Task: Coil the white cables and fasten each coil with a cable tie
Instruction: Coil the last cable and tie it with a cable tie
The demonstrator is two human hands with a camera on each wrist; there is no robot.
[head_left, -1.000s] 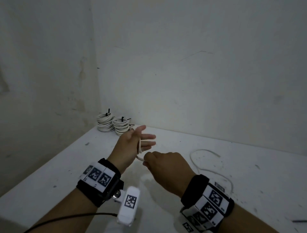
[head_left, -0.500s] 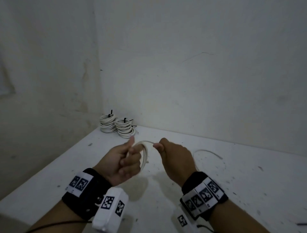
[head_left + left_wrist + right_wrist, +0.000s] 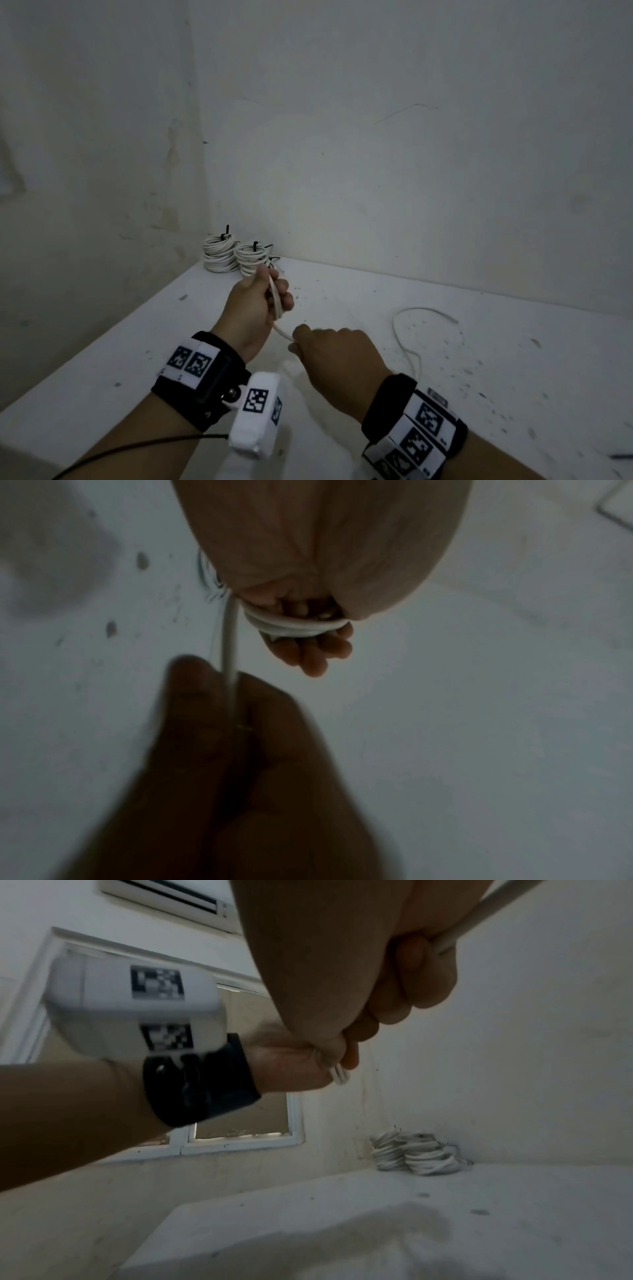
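Note:
My left hand is raised over the white table and grips a small coil of white cable, its loops lying across the curled fingers. From the coil the cable runs down to my right hand, which pinches it just below and to the right of the left hand. In the right wrist view the cable leaves the right hand's fingers toward the upper right. The loose tail curves over the table to the right of my hands.
Two stacks of finished white coils bound with black cable ties stand in the table's far left corner against the walls. A dark thing lies at the table's right edge. A window shows on the left wall.
The right hand has swung from level with the left hand's fingertips down and toward me, drawing the cable below the coil. The left hand rose a little and stays closed round the loops.

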